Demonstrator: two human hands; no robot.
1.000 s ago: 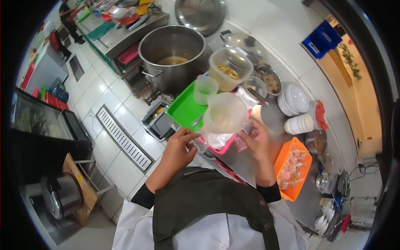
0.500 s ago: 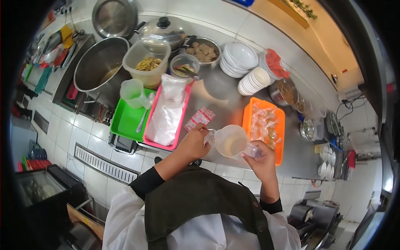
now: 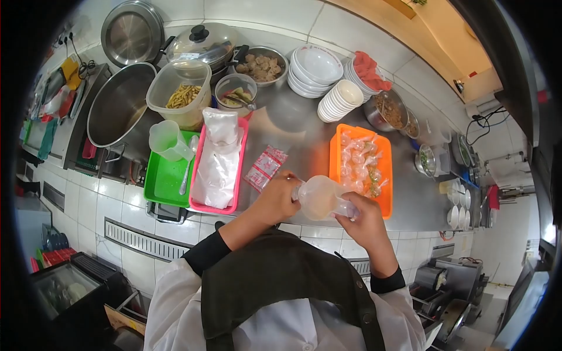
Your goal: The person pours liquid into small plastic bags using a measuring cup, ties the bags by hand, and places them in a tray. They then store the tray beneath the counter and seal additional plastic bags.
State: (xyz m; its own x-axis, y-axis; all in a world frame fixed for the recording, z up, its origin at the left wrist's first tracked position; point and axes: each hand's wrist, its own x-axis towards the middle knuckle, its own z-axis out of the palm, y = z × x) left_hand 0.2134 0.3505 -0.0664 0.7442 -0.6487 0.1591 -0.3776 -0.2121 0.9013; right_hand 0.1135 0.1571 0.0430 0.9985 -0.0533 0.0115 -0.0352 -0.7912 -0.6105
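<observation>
A translucent plastic jug [image 3: 319, 197] with cloudy liquid is tilted toward the left, its handle gripped by my right hand [image 3: 364, 220]. Closed at the jug's left side, my left hand [image 3: 280, 198] holds a clear plastic bag [image 3: 297, 191] against the spout; the bag is mostly hidden by the fingers. Red-and-white printed packets [image 3: 267, 167] lie on the steel counter just beyond my left hand. To the left, a pink tray [image 3: 236, 181] holds clear plastic bags. An orange tray [image 3: 384, 202] with several tied bags stands beyond my right hand.
A green tray [image 3: 167, 181] with a spoon and a second jug [image 3: 167, 139] stands left of the pink tray. Behind are a large pot [image 3: 117, 108], a tub of yellow pieces [image 3: 178, 93], a bowl of meat [image 3: 259, 65], stacked bowls [image 3: 316, 64] and cups [image 3: 341, 100].
The view has swung to the right. The jug and both hands have moved from over the trays at left to the counter's front edge, and the jug now tilts toward my left hand.
</observation>
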